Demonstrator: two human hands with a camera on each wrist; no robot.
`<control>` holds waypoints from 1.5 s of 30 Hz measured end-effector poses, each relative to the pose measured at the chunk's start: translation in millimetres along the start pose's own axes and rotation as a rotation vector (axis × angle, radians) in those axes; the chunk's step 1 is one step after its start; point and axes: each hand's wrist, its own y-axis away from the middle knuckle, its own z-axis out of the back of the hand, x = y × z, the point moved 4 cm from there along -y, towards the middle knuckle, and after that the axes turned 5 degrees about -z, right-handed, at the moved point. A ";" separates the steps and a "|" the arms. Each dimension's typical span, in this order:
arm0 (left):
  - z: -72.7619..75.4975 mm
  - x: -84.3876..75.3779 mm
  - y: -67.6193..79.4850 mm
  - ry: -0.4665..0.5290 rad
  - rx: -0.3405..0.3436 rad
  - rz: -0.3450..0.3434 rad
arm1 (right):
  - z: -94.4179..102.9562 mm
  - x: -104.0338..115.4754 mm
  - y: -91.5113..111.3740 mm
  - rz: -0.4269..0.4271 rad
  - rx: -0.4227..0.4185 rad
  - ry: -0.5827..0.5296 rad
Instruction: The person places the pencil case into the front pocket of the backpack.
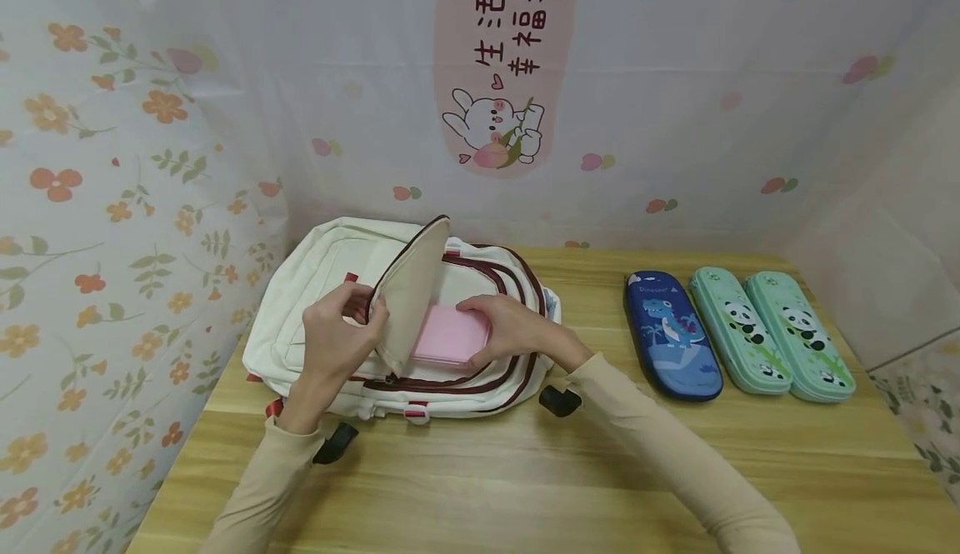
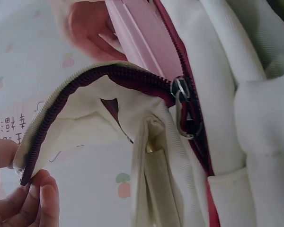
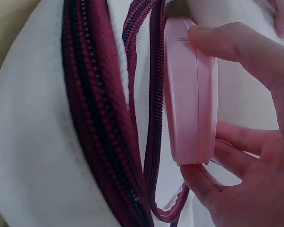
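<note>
A white backpack with dark red zippers lies on the table, its pocket flap lifted. My left hand pinches the zippered edge of that flap; in the left wrist view the left hand has thumb and fingers on either side of it. With my right hand I grip the right end of a pink plastic box, which is partly inside the open pocket. The right wrist view shows the pink box on edge, between thumb and fingers of the right hand. The flap hides its left end.
To the right on the wooden table lie a blue dinosaur pencil case and two mint panda pencil cases. A patterned cloth hangs close behind the backpack, and a floral one on the left.
</note>
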 end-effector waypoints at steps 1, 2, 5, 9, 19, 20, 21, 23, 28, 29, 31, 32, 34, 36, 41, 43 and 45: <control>-0.1 0.1 0.4 -0.005 0.001 -0.001 | -0.7 0.1 -1.5 -0.004 0.009 -0.005; -0.1 0.2 0.9 -0.008 -0.001 -0.001 | -1.6 0.0 -2.9 -0.010 0.017 -0.009; -0.4 0.6 2.6 -0.021 -0.009 -0.005 | -4.7 0.0 -6.1 -0.028 0.039 -0.033; -0.9 1.0 4.5 -0.028 -0.008 -0.013 | -10.9 -1.5 -9.0 -0.047 0.074 -0.060; 0.0 2.8 7.9 -0.042 -0.017 -0.009 | -20.1 -1.4 -11.1 0.008 0.134 0.015; 0.0 3.0 8.6 -0.043 -0.017 -0.008 | -20.1 -1.0 -10.6 0.019 0.137 0.030; 0.0 3.1 9.3 -0.043 -0.016 -0.009 | -20.1 -0.7 -10.0 0.030 0.139 0.044; -0.4 3.1 10.1 -0.042 -0.013 -0.011 | -19.1 -0.4 -8.0 0.047 0.127 0.063; -1.8 2.5 9.7 -0.043 -0.004 -0.019 | -11.4 -2.7 4.8 0.039 0.048 0.081; -2.1 2.4 9.6 -0.044 -0.003 -0.019 | -9.1 -4.3 8.6 0.030 0.030 0.081; -2.6 2.2 9.5 -0.045 -0.001 -0.020 | -4.2 -8.5 16.7 0.000 -0.006 0.071; -2.8 2.3 9.6 -0.046 -0.001 -0.020 | -1.8 -11.6 20.5 -0.013 -0.024 0.069; -3.2 2.4 9.7 -0.045 0.000 -0.020 | 2.7 -17.6 27.3 -0.025 -0.067 0.061; -3.6 2.6 9.8 -0.045 0.001 -0.018 | 7.0 -24.2 32.8 -0.025 -0.110 0.062; -6.0 2.8 10.1 -0.041 0.009 -0.009 | 16.3 -43.0 46.0 -0.057 -0.192 0.044; -7.2 2.7 10.5 -0.041 0.012 -0.008 | 19.6 -51.4 52.1 -0.086 -0.210 0.029; -8.4 2.8 10.9 -0.042 0.014 -0.010 | 22.5 -60.2 59.2 -0.115 -0.223 0.015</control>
